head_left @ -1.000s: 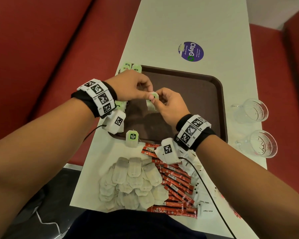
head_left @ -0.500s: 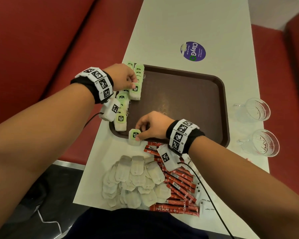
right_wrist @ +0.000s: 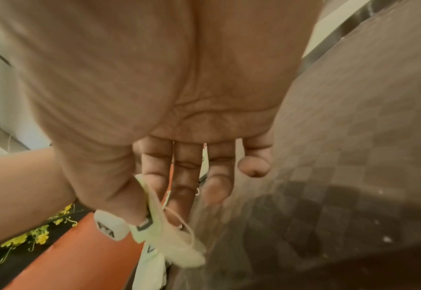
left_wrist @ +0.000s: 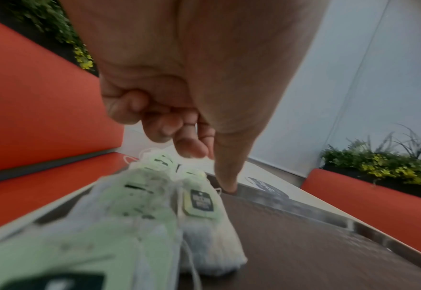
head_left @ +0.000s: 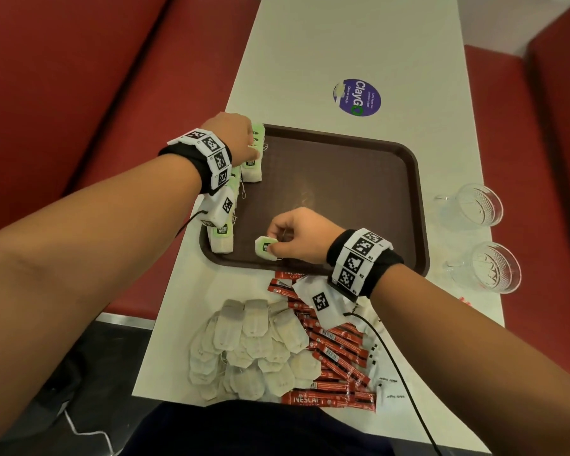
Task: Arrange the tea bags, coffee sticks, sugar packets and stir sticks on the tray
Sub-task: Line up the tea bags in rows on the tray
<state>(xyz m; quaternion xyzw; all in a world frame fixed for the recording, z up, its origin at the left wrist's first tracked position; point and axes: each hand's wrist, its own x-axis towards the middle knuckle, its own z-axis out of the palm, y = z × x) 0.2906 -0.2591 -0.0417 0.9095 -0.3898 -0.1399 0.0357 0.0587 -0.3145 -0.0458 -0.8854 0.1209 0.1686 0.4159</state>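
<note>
At the bottom of the frame, plain tea bags point(head_left: 250, 350) and red coffee sticks point(head_left: 336, 353) lie piled on the table point(head_left: 310, 44). In the middle, the right hand point(head_left: 297, 236) pinches a green tea bag point(head_left: 265, 247) over the brown tray point(head_left: 343, 199). Upper left, the left hand point(head_left: 232, 136) rests curled fingers on a row of green tea bags point(head_left: 252, 166), its thumb pointing down.

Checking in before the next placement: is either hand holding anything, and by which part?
The right hand pinches a green-tagged tea bag at its tag end. The left hand holds nothing; it rests at the tea bag row.
</note>
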